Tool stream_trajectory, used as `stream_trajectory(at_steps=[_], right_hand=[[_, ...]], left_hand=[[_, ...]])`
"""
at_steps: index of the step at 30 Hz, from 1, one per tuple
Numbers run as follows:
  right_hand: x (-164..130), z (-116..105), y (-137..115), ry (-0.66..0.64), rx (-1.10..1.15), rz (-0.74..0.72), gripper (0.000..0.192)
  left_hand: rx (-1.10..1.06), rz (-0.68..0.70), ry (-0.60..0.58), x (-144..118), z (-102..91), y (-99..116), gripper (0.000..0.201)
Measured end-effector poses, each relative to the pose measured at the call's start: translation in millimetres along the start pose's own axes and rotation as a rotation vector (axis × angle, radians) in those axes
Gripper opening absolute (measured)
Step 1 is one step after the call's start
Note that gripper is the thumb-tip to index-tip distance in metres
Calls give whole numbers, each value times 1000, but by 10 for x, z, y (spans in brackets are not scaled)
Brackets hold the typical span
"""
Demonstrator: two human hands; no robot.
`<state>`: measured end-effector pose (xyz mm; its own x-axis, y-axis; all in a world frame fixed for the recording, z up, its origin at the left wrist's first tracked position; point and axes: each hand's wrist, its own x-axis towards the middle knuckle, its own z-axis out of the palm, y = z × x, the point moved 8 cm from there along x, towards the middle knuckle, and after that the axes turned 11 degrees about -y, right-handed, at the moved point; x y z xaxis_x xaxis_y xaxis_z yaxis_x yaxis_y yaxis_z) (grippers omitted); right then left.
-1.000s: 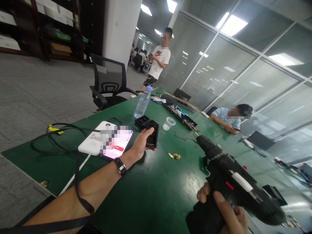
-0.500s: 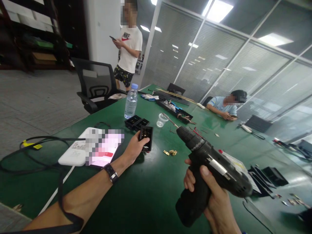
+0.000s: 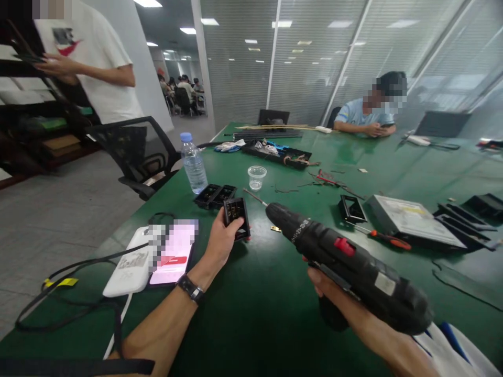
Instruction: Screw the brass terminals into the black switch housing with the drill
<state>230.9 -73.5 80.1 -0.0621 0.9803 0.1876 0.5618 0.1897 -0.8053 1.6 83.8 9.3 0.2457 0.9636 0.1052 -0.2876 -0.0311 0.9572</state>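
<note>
Office room: glass partition walls with blinds, ceiling strip lights, grey carpet at 9 o'clock. Long green table (image 3: pixel 251 314) fills my view from 6 to 12 o'clock.

Items I log on the table:
- Left hand (image 3: pixel 220 243), fingers clasped round a small black frame (image 3: pixel 237 216) held upright just off the tabletop, at centre.
- Right hand (image 3: pixel 334 293), at 5 o'clock, clenched on the grip of a black drill (image 3: pixel 346 262); its bit points toward 10 o'clock, near the frame, not touching it.
- Phone (image 3: pixel 175 254) and white power bank (image 3: pixel 131 262), side by side at 8 o'clock, black cable (image 3: pixel 70 309) trailing beyond.
- Water bottle (image 3: pixel 193 163) and two black trays (image 3: pixel 215 195) at 11 o'clock; clear cup (image 3: pixel 257 177) at 12.
- Screwdriver (image 3: pixel 383 238) and flat grey box (image 3: pixel 408 220) at 2 o'clock.

Surroundings: office chair (image 3: pixel 133 152) at 10 o'clock with a person in a white shirt (image 3: pixel 94 63) standing behind it; a seated person (image 3: pixel 361 112) at the far end, 1 o'clock.
</note>
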Motion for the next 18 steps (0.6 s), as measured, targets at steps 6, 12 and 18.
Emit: stream_trajectory(at_steps=[6, 12, 18], right_hand=[[40, 89, -448, -73, -225, -240, 20], [63, 246, -289, -279, -88, -208, 10], [85, 329, -125, -367, -27, -81, 11]], left_hand=[[50, 106, 97, 15, -112, 53, 35], [27, 101, 91, 58, -161, -15, 34], [82, 106, 64, 77, -153, -51, 37]])
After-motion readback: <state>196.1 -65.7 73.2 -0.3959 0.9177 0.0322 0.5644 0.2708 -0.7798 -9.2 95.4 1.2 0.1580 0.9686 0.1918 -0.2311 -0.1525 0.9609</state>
